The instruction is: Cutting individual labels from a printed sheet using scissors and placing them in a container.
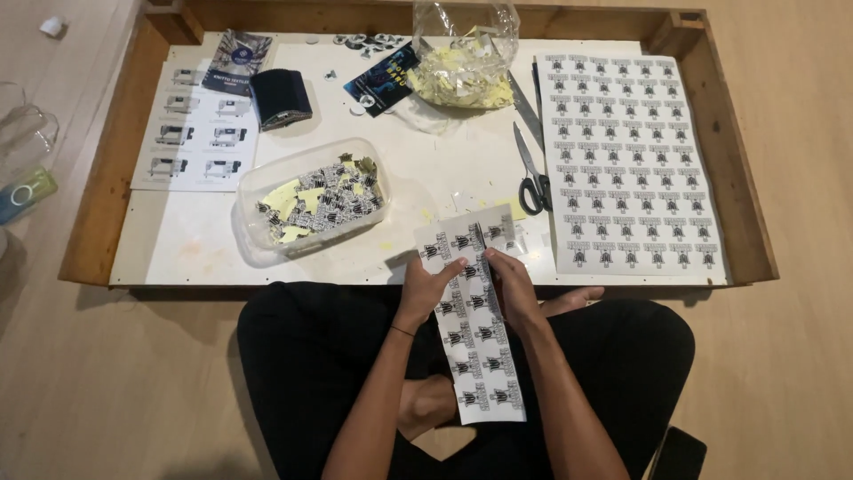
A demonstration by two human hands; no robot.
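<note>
A: Wooden floor, low white bench (204, 240) with a raised wooden rim, viewed from above over crossed legs in black.

B: And in the hands?

A: A long strip of stickers (473, 320), two columns of small black-and-white designs, reaching from the bench edge down over the lap. Left hand (426, 289) flat on its left side, fingers pinching the edge. Right hand (511, 284) closed on the right side, thumb pressed near the middle, seemingly peeling or parting one sticker.

B: Much done already?

A: Apparently a fair amount. Clear plastic tub (311, 196) to the left, about half filled with cut stickers and yellowish backing bits. Clear bag (458, 62) at the far edge stuffed with pale yellow scraps.

B: And left to do?

A: Plenty, by the look of it. Full uncut sticker sheet (626, 160) to the right, rows intact, plus most of the held strip. Scissors (531, 173) lying idle between strip and sheet.

B: Anything else?

A: Printed leaflet (195, 124), dark pouch (280, 98), small round badges (369, 40) near the back.
</note>
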